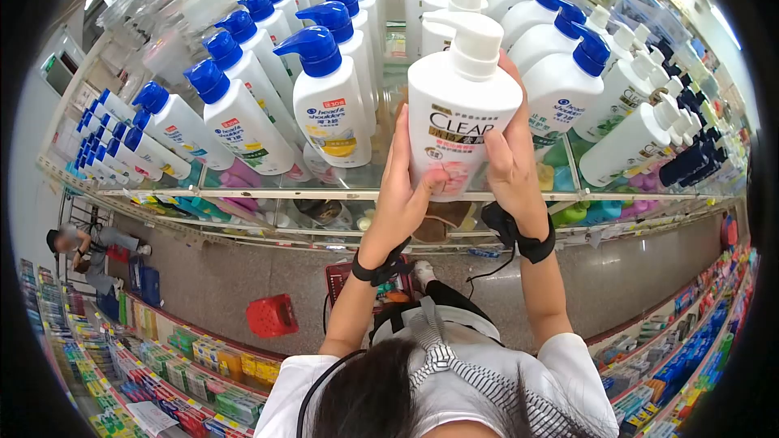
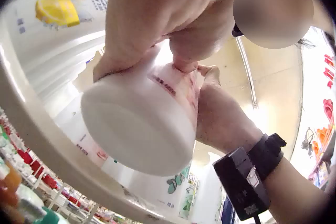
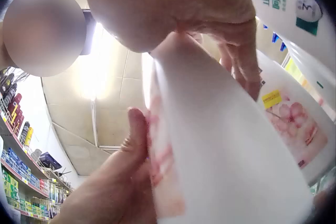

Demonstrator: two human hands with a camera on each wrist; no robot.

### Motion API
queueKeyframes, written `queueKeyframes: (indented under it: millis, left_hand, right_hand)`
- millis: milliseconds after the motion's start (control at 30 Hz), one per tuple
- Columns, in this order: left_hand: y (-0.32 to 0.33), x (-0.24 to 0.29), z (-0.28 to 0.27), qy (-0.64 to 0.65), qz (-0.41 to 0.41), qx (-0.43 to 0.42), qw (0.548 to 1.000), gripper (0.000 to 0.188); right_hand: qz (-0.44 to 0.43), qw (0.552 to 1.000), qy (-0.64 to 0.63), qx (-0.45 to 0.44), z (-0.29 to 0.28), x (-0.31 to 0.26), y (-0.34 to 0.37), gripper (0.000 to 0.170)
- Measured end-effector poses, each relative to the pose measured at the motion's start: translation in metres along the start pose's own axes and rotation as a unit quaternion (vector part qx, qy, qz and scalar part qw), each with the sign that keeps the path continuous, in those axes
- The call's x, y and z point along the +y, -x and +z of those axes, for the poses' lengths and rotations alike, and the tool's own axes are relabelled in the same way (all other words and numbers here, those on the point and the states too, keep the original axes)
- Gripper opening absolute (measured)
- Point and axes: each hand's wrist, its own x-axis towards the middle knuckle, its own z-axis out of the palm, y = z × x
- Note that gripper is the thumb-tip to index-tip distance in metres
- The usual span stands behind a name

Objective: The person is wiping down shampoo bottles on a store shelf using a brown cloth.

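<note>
A white CLEAR pump bottle (image 1: 462, 105) with a pink flower label is held upright above the shelf's front edge, between both hands. The left hand (image 1: 403, 186) grips its left side, thumb on the lower label. On the other side the right hand (image 1: 517, 154) holds it, thumb across the front and fingers behind. In the left wrist view the bottle's white base (image 2: 136, 124) faces the camera, with the left hand (image 2: 168, 14) above it. The right wrist view shows the bottle's side (image 3: 210, 140) under the right hand (image 3: 184, 3); the left hand (image 3: 115, 182) is at its left.
Rows of blue-topped bottles (image 1: 331, 109) stand left of the held bottle, more white bottles (image 1: 633, 142) to the right. Below are a red stool (image 1: 273, 315) and a red basket (image 1: 341, 276) on the floor. A person (image 1: 93, 247) is at the far left. Stocked shelves (image 1: 203, 365) lie behind.
</note>
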Motion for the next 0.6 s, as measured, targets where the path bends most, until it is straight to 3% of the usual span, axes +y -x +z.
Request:
queueKeyframes:
  millis: [100,167,233,367,600]
  left_hand:
    - [-0.011,-0.012,0.002,-0.048,0.018,0.011,0.999,0.079]
    - [-0.02,-0.014,0.008,-0.037,0.031,0.021,0.999,0.078]
    - [-0.025,-0.015,0.009,0.024,0.015,0.025,0.999,0.077]
    - [-0.026,-0.026,0.007,-0.045,0.036,-0.009,0.998,0.079]
    - [-0.026,-0.02,0.007,0.022,-0.01,0.003,1.0,0.076]
  right_hand:
    - [0.035,0.999,0.033,0.024,-0.003,0.006,0.011,0.068]
    - [0.133,0.991,-0.011,-0.007,0.0,0.005,0.024,0.067]
    - [0.142,0.99,0.013,0.002,0.004,0.019,0.035,0.069]
    - [0.168,0.985,0.025,0.008,0.008,0.035,0.044,0.067]
    - [0.165,0.985,0.053,-0.01,0.009,0.043,0.04,0.069]
